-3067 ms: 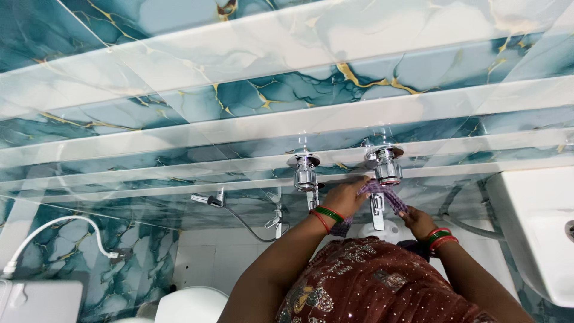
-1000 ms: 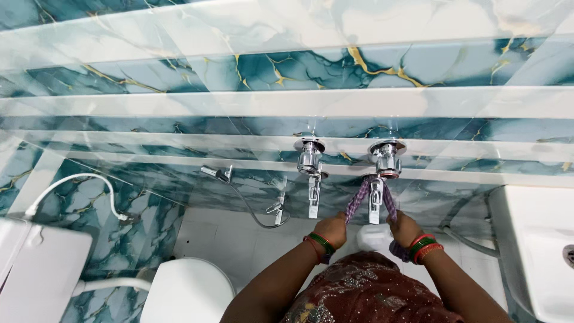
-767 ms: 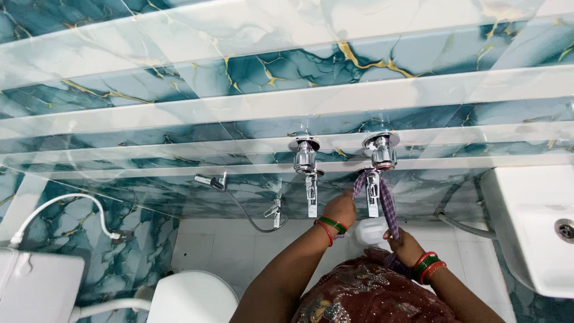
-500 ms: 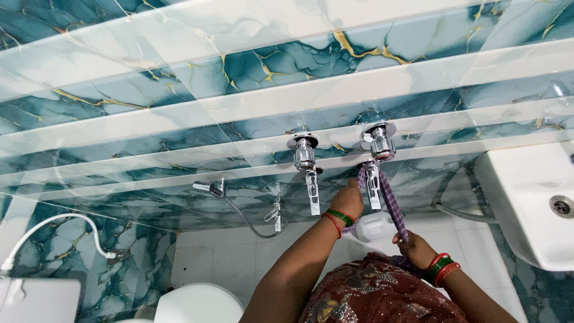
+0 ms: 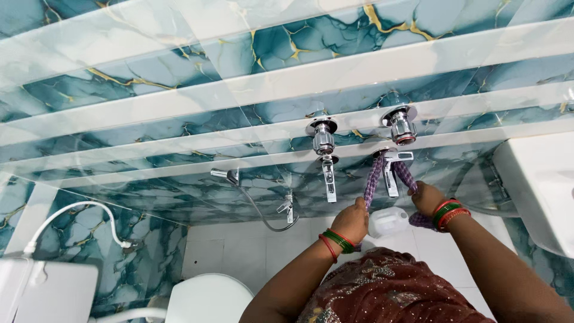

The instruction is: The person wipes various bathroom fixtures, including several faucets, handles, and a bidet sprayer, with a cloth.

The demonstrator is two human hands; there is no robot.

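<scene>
At the lower left of the frame sits a white cistern, with a white hose arching above it to the blue-green marbled wall, and a white toilet lid just to its right. Near the middle, a chrome spray nozzle hangs on the wall with its grey hose looping down. Right of centre stands the left tap, bare. The left hand, bangled at the wrist, is closed around one end of a purple checked cloth. The cloth is looped behind the right tap, touching its spout. The right hand grips the other end, higher up. A white jug lies between the hands, below. A white basin fills the right edge.
</scene>
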